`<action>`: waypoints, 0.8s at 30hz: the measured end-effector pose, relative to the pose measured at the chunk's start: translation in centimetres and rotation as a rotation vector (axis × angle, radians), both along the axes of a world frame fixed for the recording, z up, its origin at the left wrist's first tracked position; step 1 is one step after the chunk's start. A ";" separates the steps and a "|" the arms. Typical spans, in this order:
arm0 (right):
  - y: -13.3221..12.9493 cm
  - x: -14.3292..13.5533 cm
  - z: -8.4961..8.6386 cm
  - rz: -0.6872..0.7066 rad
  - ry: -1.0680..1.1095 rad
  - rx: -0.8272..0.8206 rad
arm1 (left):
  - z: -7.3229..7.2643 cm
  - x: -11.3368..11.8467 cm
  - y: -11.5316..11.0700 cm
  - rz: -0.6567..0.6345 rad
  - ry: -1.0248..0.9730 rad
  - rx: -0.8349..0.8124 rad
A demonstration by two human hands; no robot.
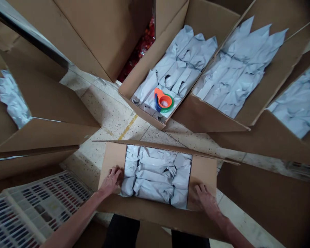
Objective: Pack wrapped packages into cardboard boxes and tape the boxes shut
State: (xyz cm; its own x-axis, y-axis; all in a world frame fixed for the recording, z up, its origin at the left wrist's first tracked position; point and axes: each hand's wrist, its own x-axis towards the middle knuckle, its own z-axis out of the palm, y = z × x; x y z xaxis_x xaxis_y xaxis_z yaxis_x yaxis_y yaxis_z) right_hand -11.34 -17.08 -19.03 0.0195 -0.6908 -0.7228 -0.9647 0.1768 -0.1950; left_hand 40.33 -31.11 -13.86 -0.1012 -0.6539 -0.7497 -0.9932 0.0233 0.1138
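Observation:
A cardboard box (155, 215) stands in front of me, filled with grey-white wrapped packages (156, 172). Its two short end flaps are folded inward over the packages, while the long flaps stand out. My left hand (112, 179) rests on the left end flap (114, 156), fingers slightly bent and apart. On the right end flap (204, 172) lies my right hand (206, 199), fingers spread. Neither hand holds anything. An orange tape dispenser (164, 101) with green and blue parts sits on the packages in another open box (147, 119) beyond.
More open boxes of wrapped packages stand at the right (222, 120) and left (59, 134). A white plastic crate (23, 220) is at the lower left. Red items (144, 44) show between boxes at the top. The speckled floor (113, 110) has a yellow line.

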 end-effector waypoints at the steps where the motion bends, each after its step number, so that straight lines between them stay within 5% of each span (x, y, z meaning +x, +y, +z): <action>1: -0.3 0.0 -0.1 0.012 0.013 0.014 | 0.8 -0.1 -0.1 -0.011 0.012 0.020; 6: -1.7 0.5 -0.1 0.053 0.047 0.057 | 5.9 -0.7 0.0 0.036 0.188 0.304; 9: -2.3 0.9 0.3 0.058 0.054 0.069 | 7.9 -1.1 0.7 -0.050 0.164 0.533; 13: -2.7 1.0 0.8 0.058 0.059 0.089 | 7.7 -1.3 1.4 -0.161 0.145 0.569; 24: -3.7 1.3 2.5 0.047 -0.005 0.140 | 6.6 -0.9 2.4 -0.041 0.229 0.469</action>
State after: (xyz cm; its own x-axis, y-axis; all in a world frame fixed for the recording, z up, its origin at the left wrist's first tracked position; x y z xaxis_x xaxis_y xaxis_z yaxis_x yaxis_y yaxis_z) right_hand -10.07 -20.73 -16.51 0.0532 -0.5818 -0.8116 -0.9716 0.1573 -0.1765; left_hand 39.42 -28.67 -7.25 -0.3158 -0.2449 -0.9167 -0.9409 -0.0441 0.3359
